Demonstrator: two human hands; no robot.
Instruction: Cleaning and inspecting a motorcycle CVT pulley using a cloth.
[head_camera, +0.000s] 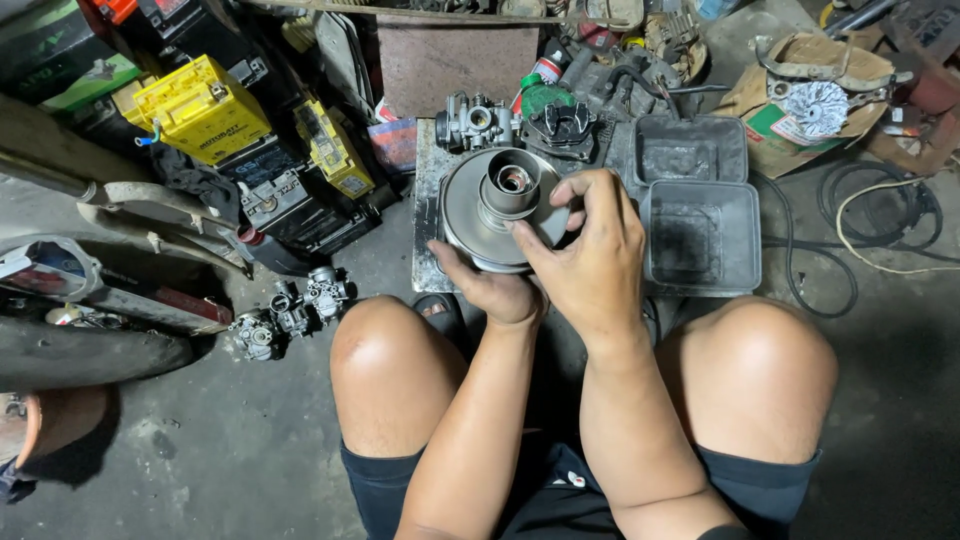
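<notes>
We see both hands clamped on a round metal pulley (500, 212): left hand (497, 290) underneath, right hand (592, 255) over its rim, beside two grey trays (700, 235).

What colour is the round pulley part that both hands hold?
The pulley part is plain silver-grey metal, seen best in the head view.

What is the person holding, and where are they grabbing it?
A round metal pulley. The left hand supports its lower rim from underneath; the right hand grips its right edge.

One pulley (505, 210); two grey trays (690, 148)
</notes>
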